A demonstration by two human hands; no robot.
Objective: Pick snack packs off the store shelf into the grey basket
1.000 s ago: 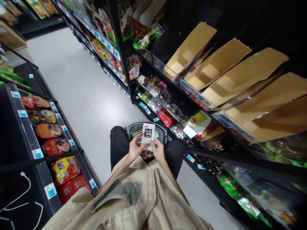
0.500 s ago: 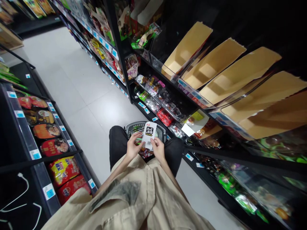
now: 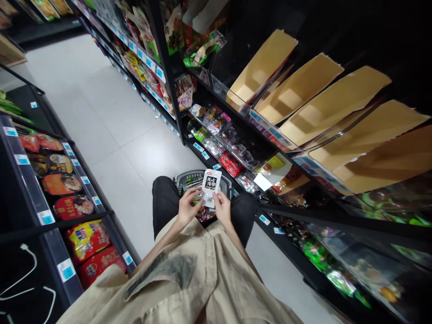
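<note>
Shop aisle: grey basket [image 3: 189, 179] on floor holds packets. Left hand [image 3: 187, 209] and right hand [image 3: 221, 208] pinch white pouch [image 3: 211, 186], upright, long axis vertical.

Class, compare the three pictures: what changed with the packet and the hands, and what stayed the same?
The white packet tilted slightly rightward and rose a little. Both the left hand and right hand keep their grip on it, above the basket. Shelves unchanged.

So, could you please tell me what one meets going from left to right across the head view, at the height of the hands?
Red snack bag → left hand → white packet → right hand → blue price tag.
</note>
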